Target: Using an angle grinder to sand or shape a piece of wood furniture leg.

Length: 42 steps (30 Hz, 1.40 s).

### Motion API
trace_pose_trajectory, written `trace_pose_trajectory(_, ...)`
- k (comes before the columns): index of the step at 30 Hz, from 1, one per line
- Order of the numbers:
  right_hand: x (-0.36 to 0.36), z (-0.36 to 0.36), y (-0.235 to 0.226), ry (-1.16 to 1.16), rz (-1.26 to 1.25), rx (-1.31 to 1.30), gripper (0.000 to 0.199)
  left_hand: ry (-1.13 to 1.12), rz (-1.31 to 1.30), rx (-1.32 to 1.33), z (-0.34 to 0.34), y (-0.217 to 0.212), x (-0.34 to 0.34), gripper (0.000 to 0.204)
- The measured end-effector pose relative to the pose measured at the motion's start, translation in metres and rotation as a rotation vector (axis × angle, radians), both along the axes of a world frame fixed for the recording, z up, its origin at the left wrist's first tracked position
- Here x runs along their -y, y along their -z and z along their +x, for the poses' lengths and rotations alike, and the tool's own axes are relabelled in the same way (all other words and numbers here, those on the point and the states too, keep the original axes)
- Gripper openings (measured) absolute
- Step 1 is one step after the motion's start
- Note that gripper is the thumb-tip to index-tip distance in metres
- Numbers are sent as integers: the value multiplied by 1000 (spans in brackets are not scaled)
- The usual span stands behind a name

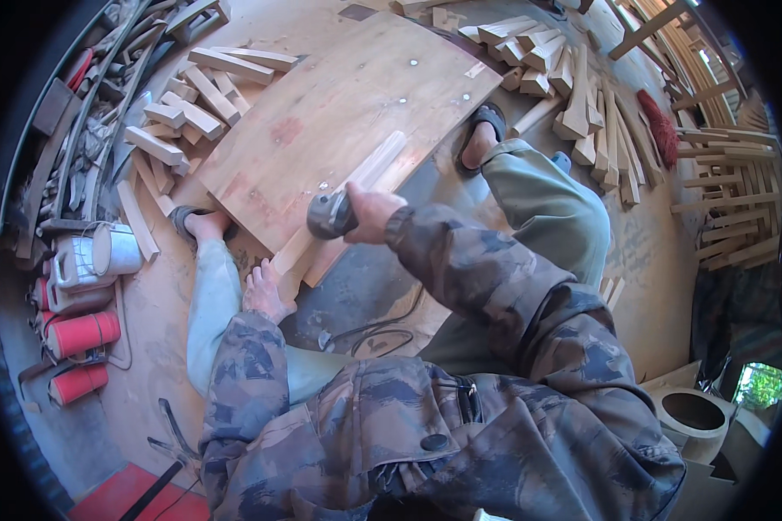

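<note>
A long pale wooden piece (369, 167) lies along the near right edge of a plywood board (321, 113). My right hand (375, 214) is closed around a dark grey, rounded hand-held power tool, by its look a sander (328, 216), which rests on the wooden piece. The tool's underside is hidden. Below it, my left hand (268, 293) grips the near end of the same piece, fingers over its top. A second pale strip (400, 167) lies alongside on the board's edge.
Cut wooden blocks (191, 108) lie left of the board, and several tapered wooden legs (582, 113) are heaped at the far right. Red canisters (82, 334) and a white bucket (115, 249) stand at left. A black cable (382, 334) loops on the floor between my legs.
</note>
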State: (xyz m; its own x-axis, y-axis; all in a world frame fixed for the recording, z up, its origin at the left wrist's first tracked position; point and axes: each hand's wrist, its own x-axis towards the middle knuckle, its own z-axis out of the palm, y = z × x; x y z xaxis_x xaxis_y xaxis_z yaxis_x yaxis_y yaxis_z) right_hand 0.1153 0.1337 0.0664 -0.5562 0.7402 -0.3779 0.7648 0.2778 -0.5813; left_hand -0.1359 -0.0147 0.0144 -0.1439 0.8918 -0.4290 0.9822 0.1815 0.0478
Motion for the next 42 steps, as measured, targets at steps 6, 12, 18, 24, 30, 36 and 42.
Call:
trace_pose_trajectory(6,-90,82,-1,336,44,199,78,-7,-31,51,-2,-1,-7,107)
trace_pose_trajectory(12,-86,79,10,415,26,160,77,-12,-43,131,-13,2,-14,102)
trace_pose_trajectory(18,8,16,25,127,124,-186,72,30,-250,548,-43,-2,-44,90)
trace_pose_trajectory(24,-58,57,19,342,104,-44,77,-46,-246,512,-65,4,-37,95)
trace_pose_trajectory(30,-110,121,50,610,201,-45,83,-151,-36,393,-61,10,-29,91)
trace_pose_trajectory(36,-68,83,30,576,147,-226,86,-189,94,76,-30,2,-15,81)
trace_pose_trajectory(42,-22,42,4,313,56,-278,88,-42,-85,214,-39,11,-9,73)
